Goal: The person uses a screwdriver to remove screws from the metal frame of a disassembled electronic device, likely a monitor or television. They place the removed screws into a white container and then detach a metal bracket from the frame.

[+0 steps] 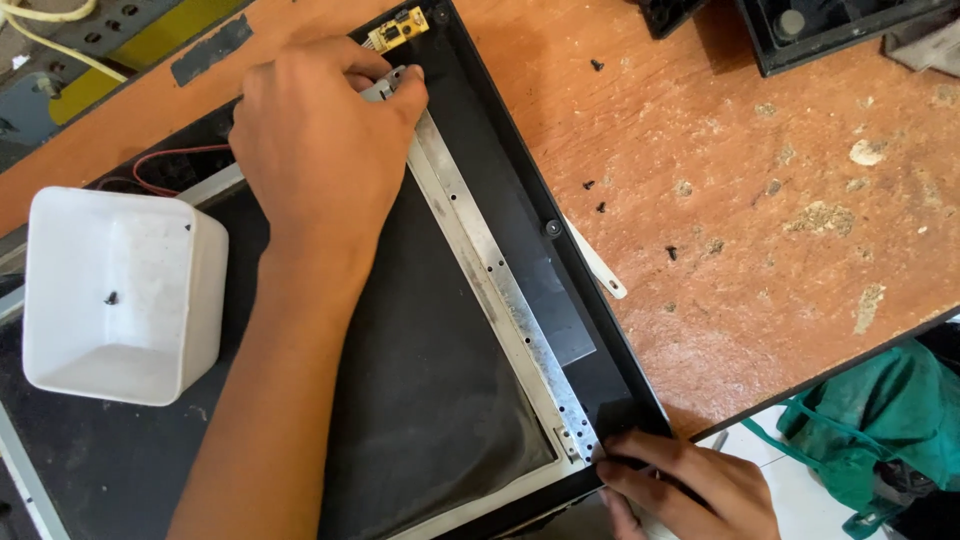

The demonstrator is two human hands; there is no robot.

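Seen from the head camera, one flat display panel [440,380] lies at a slant on the worn orange tabletop [760,200], held in a black frame [500,130] with a dark, dull sheet over its face. One perforated metal strip [500,290] runs along the panel's right edge from the upper corner to the lower corner; it is silvery, scuffed and dotted with small holes.

Two hands are at work, both at that strip. The left hand [320,140] reaches across the panel, and its fingers close in a pinching grip on the strip's upper end, just below one small yellow circuit board [398,28] set in the frame's top corner. The right hand [690,485] comes in from the bottom edge; its fingertips press on the frame at the strip's lower end, curled closed against it, though whether they actually clasp anything cannot be told.

One white plastic tub [120,290] stands on the panel's left part, with one black screw [111,297] lying inside it. Four more black screws [597,66] lie scattered loose on the tabletop to the right of the frame. A red wire [170,160] loops beside the frame's upper left. One green cloth bag [890,420] sits below the tabletop's edge at the right.
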